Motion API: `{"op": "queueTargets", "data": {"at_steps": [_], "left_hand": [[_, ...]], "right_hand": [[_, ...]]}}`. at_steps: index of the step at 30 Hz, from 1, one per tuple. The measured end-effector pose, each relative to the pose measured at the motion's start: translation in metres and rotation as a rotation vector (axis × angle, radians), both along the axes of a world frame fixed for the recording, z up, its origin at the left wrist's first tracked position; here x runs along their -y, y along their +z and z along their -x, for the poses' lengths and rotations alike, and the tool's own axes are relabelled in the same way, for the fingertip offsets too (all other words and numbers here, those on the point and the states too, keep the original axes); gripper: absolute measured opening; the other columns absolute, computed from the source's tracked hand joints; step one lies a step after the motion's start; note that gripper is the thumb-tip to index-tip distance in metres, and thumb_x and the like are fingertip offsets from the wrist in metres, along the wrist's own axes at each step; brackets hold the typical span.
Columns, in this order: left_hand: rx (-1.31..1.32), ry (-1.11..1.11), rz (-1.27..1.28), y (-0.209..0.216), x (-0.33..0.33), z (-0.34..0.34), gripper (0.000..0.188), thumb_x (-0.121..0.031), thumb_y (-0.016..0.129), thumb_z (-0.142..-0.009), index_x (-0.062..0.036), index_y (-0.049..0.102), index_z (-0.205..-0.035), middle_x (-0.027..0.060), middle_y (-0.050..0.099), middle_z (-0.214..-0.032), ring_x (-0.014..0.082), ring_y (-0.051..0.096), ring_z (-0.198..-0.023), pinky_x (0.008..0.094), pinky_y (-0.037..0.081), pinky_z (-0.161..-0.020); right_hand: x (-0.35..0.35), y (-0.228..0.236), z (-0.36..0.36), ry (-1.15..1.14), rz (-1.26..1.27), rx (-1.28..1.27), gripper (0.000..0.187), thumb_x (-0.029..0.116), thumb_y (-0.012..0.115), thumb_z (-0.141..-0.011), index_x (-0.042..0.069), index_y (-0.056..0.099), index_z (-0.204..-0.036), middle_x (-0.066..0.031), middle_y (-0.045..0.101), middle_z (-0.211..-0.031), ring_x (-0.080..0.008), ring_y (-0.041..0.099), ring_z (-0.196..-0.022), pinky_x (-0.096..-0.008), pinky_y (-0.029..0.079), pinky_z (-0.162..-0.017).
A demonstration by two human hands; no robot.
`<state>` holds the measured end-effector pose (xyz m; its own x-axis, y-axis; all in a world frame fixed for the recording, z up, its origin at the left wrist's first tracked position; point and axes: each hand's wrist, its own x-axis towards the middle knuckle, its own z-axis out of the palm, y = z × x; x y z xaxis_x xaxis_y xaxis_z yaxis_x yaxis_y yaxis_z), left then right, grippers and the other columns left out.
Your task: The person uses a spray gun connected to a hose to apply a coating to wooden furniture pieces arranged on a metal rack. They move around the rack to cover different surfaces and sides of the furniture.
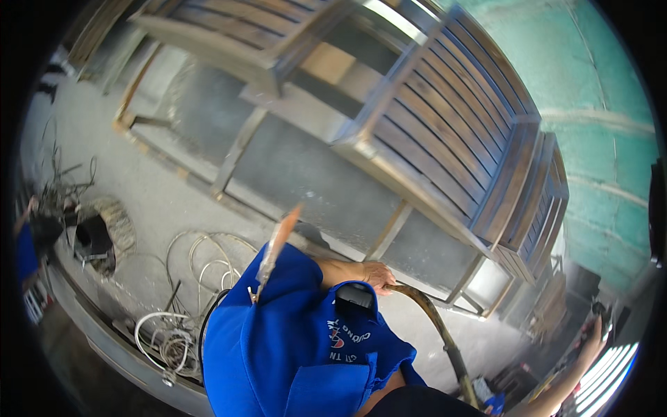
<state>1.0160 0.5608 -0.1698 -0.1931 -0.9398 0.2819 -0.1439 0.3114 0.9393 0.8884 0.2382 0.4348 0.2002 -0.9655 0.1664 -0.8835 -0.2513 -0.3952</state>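
My left hand [376,277] reaches across in front of my blue shirt. Its fingers wrap round a stained, brownish hose [439,326] that curves down toward the lower right. At the far right, my right hand [594,338] is raised at the end of an outstretched arm. It grips what looks like a spray gun [603,312], dark and silver, small and blurred. Beyond the hands, slatted wooden chairs [434,115] stand on a raised frame [236,149]. A blurred strip with an orange tip [276,243] shows in front of my left sleeve.
Pale coiled hoses [208,254] and tangled lines [170,340] lie on the floor at the left, near a crusted round container [104,233]. A metal rail [111,347] runs along the lower left. Green sheeting [590,83] covers the wall at the far right.
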Motion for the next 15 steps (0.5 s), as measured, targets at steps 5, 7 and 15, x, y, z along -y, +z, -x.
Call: {"op": "queueTargets", "data": {"at_steps": [5,7,15], "left_hand": [[0.120,-0.069,-0.059,0.023,-0.084,-0.004,0.030,-0.038,0.068,-0.095,-0.0090,0.068,-0.092,0.0109,0.070,-0.093,0.0378,0.067,-0.096,0.0496,0.053,-0.083],[0.166,-0.049,-0.089,0.037,-0.125,0.002,0.027,-0.038,0.066,-0.096,-0.0108,0.069,-0.097,0.0119,0.070,-0.098,0.0376,0.067,-0.097,0.0494,0.053,-0.083],[0.208,0.217,-0.248,0.074,-0.255,-0.012,0.023,-0.034,0.065,-0.094,-0.0122,0.070,-0.101,0.0110,0.069,-0.103,0.0364,0.067,-0.101,0.0493,0.053,-0.088]], "right_hand": [[-0.075,-0.036,0.075,0.153,0.079,0.383,0.028,0.036,0.061,-0.104,0.009,0.067,-0.112,0.0006,0.062,-0.083,-0.0067,0.057,-0.067,-0.0228,0.036,-0.039],[-0.096,-0.079,0.083,0.238,0.044,0.514,0.035,0.032,0.060,-0.105,0.011,0.063,-0.132,0.0004,0.061,-0.090,-0.0063,0.055,-0.070,-0.0215,0.035,-0.038],[-0.236,-0.241,0.014,0.442,-0.320,0.963,0.056,0.026,0.060,-0.104,0.010,0.044,-0.156,-0.0039,0.064,-0.089,-0.0099,0.061,-0.074,-0.0216,0.039,-0.039]]}}
